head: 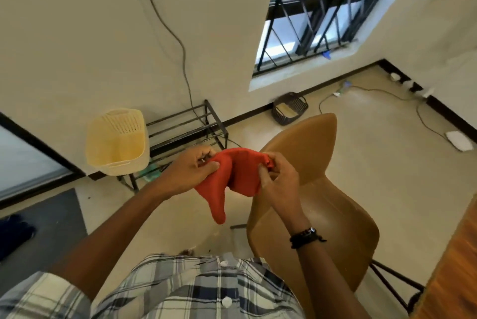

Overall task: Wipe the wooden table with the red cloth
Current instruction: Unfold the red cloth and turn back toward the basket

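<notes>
Head camera is showing the left hand [189,169] and right hand [277,179] both pinching the red cloth [232,179] in mid-air over a chair [322,202], seemingly readying it before carrying it right to the wooden table [454,267].

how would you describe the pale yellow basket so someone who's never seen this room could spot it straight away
Start at the barred window and follow the cream wall down and left to the black metal rack on the floor. The pale yellow basket stands at the rack's left end. It is a tall plastic bin with perforated sides, unlike the low, dark woven basket under the window.
</notes>
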A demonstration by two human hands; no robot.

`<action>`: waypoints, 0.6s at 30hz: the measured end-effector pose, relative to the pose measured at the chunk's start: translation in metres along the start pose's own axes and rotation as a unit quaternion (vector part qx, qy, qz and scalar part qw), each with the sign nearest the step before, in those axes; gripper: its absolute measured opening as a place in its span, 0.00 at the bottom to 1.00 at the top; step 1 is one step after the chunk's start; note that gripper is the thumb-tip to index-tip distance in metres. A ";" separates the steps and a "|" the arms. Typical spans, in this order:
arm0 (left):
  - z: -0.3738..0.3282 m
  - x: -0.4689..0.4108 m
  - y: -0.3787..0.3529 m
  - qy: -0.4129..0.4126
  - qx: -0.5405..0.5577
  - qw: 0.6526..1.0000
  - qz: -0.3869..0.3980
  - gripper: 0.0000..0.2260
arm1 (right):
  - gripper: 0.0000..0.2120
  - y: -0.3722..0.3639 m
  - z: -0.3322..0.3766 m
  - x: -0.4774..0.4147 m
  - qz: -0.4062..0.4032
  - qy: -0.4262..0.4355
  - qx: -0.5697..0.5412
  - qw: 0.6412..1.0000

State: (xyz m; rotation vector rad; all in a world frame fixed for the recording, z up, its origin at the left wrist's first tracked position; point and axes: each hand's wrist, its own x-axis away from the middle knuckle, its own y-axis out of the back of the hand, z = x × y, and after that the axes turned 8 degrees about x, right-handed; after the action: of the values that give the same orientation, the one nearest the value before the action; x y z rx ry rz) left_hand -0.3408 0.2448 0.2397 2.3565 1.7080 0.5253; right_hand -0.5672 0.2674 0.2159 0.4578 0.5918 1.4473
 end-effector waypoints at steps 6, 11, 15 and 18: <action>0.028 0.015 0.032 0.004 -0.248 0.967 -0.060 0.05 | 0.04 -0.023 -0.008 -0.026 0.104 0.074 0.171 0.977; 0.046 0.024 0.058 0.032 -0.291 0.946 -0.136 0.07 | 0.03 -0.051 0.018 -0.043 0.164 0.100 0.171 0.966; 0.070 0.029 0.084 0.057 -0.278 0.944 -0.170 0.10 | 0.05 -0.076 0.039 -0.062 0.177 0.088 0.140 0.970; 0.090 0.030 0.105 0.088 -0.206 0.961 -0.161 0.11 | 0.06 -0.100 0.052 -0.078 0.191 0.078 0.138 0.969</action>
State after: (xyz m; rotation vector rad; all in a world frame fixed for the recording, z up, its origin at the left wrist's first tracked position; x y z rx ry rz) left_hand -0.2048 0.2446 0.1988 1.7485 1.7936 0.9460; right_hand -0.4589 0.1853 0.2015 0.7111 0.8718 1.7878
